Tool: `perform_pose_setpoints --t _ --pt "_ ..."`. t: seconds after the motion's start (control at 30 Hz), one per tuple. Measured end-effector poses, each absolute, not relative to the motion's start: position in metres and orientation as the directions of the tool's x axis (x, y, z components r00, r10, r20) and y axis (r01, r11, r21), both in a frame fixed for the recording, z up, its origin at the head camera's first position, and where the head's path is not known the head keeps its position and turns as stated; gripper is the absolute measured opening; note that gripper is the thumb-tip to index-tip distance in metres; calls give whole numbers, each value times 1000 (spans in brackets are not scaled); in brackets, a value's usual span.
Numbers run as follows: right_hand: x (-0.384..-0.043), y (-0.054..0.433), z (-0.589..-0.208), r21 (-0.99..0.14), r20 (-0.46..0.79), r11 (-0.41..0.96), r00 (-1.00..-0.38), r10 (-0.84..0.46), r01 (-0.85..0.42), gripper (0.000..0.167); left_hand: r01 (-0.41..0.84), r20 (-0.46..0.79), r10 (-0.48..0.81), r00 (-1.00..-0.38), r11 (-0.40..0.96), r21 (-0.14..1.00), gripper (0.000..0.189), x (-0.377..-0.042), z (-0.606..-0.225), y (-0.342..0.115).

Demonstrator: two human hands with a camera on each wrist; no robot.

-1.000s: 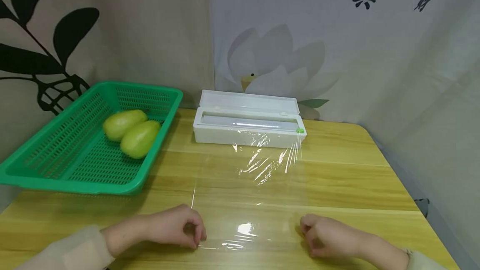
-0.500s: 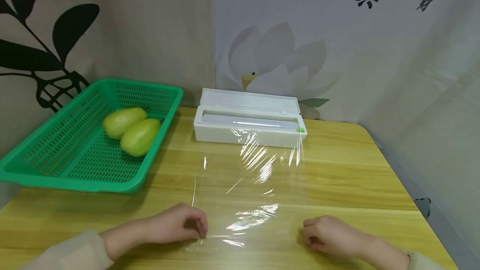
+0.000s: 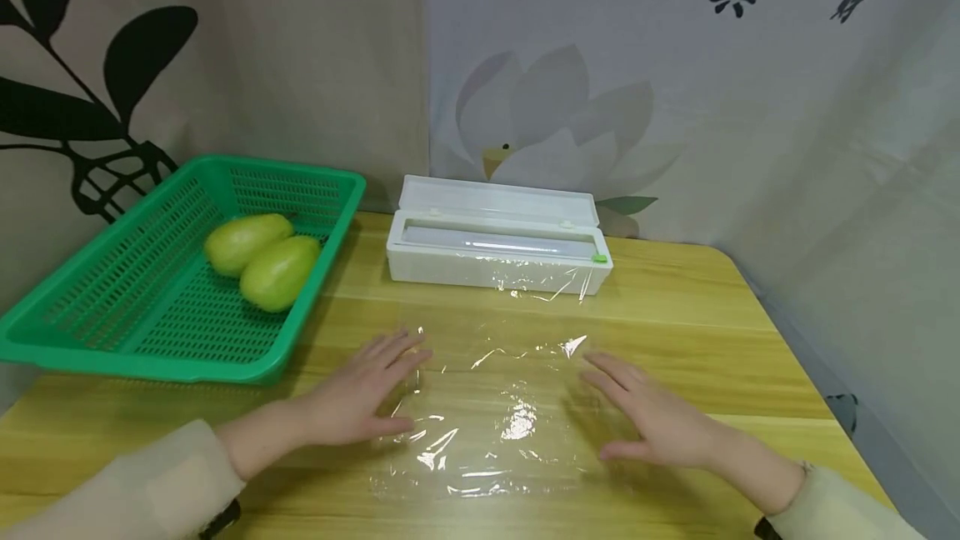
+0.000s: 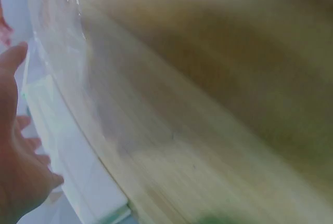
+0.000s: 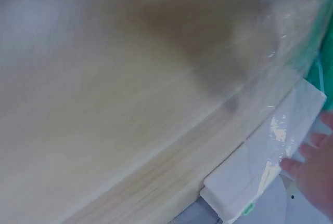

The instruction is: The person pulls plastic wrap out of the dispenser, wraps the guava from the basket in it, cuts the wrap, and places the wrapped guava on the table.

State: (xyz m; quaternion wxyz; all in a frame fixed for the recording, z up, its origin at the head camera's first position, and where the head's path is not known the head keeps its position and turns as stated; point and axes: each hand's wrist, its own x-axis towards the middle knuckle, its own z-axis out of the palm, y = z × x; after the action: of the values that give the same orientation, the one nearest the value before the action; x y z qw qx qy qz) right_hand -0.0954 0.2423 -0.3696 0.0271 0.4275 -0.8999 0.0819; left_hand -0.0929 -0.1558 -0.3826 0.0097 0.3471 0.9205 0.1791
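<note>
A sheet of clear cling film (image 3: 495,415) runs from the white cling film dispenser (image 3: 495,267) toward the table's near side, wrinkled and shiny. My left hand (image 3: 358,394), fingers spread, is at the sheet's left edge. At its right edge is my right hand (image 3: 660,415), fingers extended and apart. Neither hand grips anything. The dispenser's lid stands open, with the roll visible inside and a green slider (image 3: 599,258) at its right end. In the left wrist view the dispenser (image 4: 78,156) lies beyond my fingers; the right wrist view shows film over its front.
A green plastic basket (image 3: 150,365) with two yellow-green oval fruits (image 3: 281,273) stands at the left of the wooden table (image 3: 720,357). A printed curtain (image 3: 315,65) hangs right behind the table, and more cloth hangs along the right side.
Both hands have let go of the film's near corners, opened their fingers and moved forward along its sides. The film now lies lower and more wrinkled. Dispenser and basket stay put.
</note>
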Motion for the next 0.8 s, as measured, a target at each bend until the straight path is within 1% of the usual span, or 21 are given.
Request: perform_pose_setpoints --t 0.03,0.07,0.13,0.27,0.37,0.47,0.63,0.8 --pt "-100 241 -372 -105 115 628 -637 -762 -771 93 633 95 638 -764 713 301 86 -96 -384 -156" --pt "-104 240 -375 -95 103 632 -639 -762 -769 100 631 81 638 -766 723 279 91 -100 -385 -157" --pt "-112 238 -380 -76 68 641 -646 -761 -763 107 620 40 631 -775 746 244 98 -104 -388 -158" --pt "-123 237 -392 -29 -56 663 -661 -748 -748 113 580 -65 607 -792 781 232 106 -105 -393 -163" --pt "-128 238 -402 -26 -165 681 -669 -725 -732 116 560 -140 595 -791 797 225 108 -103 -396 -166" --pt "-130 240 -409 -58 -218 689 -665 -714 -722 116 548 -182 587 -788 805 226 109 -101 -399 -169" --pt "-131 244 -413 -70 -156 645 -631 -760 -761 112 542 -153 591 -792 796 270 104 -99 -394 -170" --pt "-128 250 -414 -40 -68 606 -603 -795 -794 109 581 -28 610 -792 767 270 96 -100 -372 -166"
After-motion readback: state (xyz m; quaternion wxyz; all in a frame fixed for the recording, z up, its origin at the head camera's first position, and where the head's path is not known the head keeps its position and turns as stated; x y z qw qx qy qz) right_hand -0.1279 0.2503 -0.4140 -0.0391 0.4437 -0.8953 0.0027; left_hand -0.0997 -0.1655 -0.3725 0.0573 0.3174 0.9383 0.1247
